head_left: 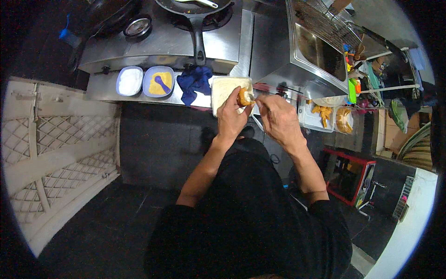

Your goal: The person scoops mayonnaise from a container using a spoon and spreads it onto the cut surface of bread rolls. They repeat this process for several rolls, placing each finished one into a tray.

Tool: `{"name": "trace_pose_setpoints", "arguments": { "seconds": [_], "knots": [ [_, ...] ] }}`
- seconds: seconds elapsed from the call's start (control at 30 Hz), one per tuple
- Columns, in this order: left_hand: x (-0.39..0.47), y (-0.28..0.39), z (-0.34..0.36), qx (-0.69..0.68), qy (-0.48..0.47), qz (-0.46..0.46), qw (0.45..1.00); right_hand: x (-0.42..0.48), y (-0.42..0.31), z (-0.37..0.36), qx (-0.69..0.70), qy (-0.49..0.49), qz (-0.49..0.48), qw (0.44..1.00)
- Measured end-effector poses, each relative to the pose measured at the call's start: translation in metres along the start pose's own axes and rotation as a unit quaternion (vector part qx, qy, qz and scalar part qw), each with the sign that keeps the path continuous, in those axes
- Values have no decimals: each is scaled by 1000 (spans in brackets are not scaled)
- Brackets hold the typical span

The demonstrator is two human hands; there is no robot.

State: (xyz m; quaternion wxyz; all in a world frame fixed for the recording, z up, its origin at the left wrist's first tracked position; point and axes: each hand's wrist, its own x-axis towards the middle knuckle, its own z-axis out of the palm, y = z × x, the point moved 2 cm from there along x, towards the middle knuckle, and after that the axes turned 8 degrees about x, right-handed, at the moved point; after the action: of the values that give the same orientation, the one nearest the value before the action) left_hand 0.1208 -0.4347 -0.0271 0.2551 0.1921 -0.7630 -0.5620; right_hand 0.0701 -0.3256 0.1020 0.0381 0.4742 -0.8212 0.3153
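My left hand (232, 117) holds a small golden-brown pastry shell (243, 102) with white creamy filling at its opening. At that opening, my right hand (280, 120) pinches a thin utensil (251, 97), perhaps a spoon, mostly hidden by the fingers. Both hands are over the near right part of a rectangular tub (226, 83) of pale cream. To the left of the tub lies a crumpled dark blue cloth (194, 83). Further left are a bowl of yellow crumbs (153, 84) with a purple spoon (161, 84) in it, and a bowl of white powder (129, 82).
A black frying pan (198, 31) sits on the steel stove (223, 38), handle toward me. At right, a tray (308, 117) bears several golden-brown pieces (323, 113), beside a clear container (344, 120) of more. A steel sink (318, 52) stands behind. A red-framed cabinet (348, 176) is lower right.
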Motion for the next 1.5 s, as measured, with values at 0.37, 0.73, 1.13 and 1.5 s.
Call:
{"name": "trace_pose_setpoints", "arguments": {
  "seconds": [0.37, 0.73, 1.13, 1.5],
  "knots": [
    [6, 13, -5, -96, -46, -56, 993, -6, -14, -12, -43, -69, -41, 996],
    [12, 24, -14, -83, -103, -135, 982, -10, -19, -28, -37, -89, -91, 991],
    [9, 22, -12, -138, -84, -110, 981, -10, -10, -45, 34, 73, -34, 996],
    [5, 22, -11, -197, -81, -95, 972, -13, -13, -47, 70, 75, -27, 994]
  ]
}}
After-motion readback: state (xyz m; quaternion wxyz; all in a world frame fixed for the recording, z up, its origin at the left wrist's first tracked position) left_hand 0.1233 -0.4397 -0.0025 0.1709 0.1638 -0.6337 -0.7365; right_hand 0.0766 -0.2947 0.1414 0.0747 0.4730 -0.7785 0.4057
